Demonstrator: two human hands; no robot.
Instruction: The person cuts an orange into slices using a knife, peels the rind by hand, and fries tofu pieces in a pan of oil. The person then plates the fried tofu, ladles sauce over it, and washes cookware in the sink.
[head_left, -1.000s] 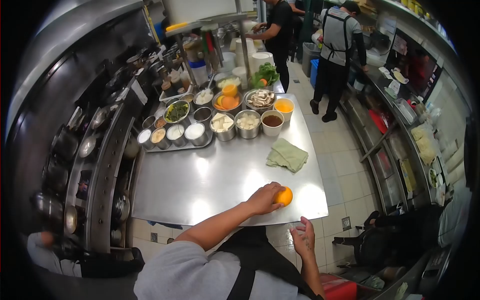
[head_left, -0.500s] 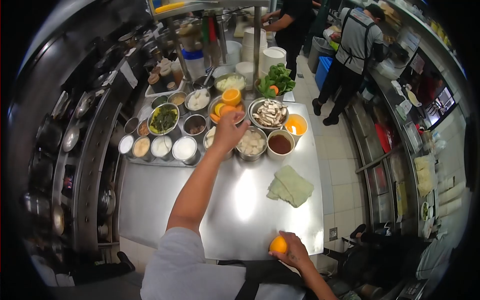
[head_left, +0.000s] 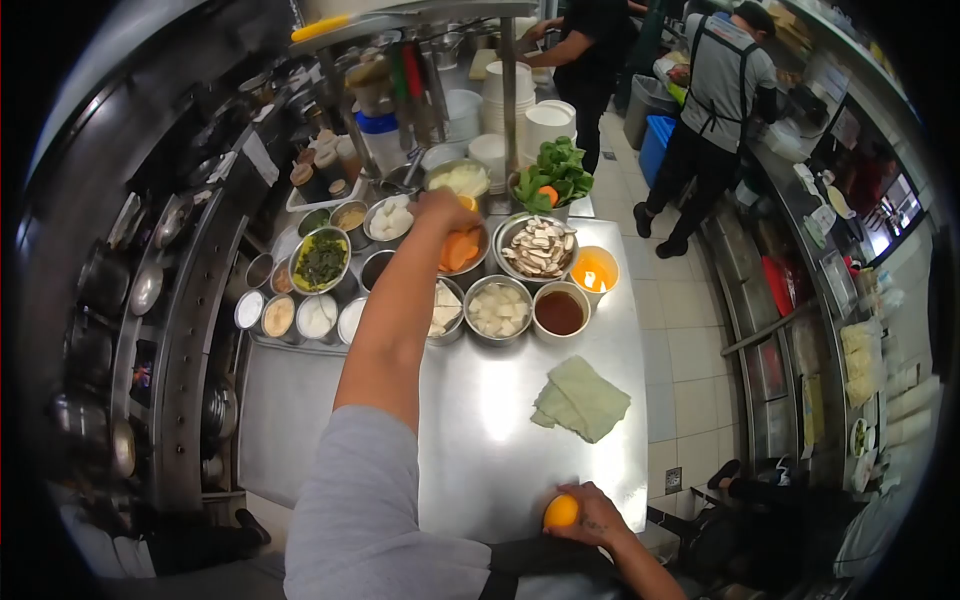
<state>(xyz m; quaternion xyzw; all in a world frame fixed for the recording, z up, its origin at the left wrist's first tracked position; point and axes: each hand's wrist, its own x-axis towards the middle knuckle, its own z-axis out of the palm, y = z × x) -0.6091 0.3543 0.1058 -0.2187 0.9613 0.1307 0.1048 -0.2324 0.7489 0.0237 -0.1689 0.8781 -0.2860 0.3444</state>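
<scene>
My left hand (head_left: 447, 210) reaches over a metal bowl of carrot slices (head_left: 460, 250). Its fingers are closed round a cut orange half (head_left: 467, 203), which they mostly cover. Close to the table's front edge, my right hand (head_left: 590, 518) grips another orange piece (head_left: 562, 512), rounded side showing. Around my left hand stand a bowl of chopped pale vegetable (head_left: 460, 180), a bowl of white pieces (head_left: 391, 217) and a bowl of sliced mushrooms (head_left: 538, 247). My left forearm partly hides several containers below it.
A green cloth (head_left: 582, 400) lies on the steel table (head_left: 470, 440). White cubes (head_left: 498, 309), a brown sauce (head_left: 560, 312), a yellow-orange liquid (head_left: 595, 270) and leafy greens (head_left: 553, 172) stand at the right. Two people work farther back; a shelf post (head_left: 510, 110) rises behind the bowls.
My left hand has moved down and left onto the orange half, now mostly covering it. My right hand keeps the orange piece near the front edge. The view has shifted slightly.
</scene>
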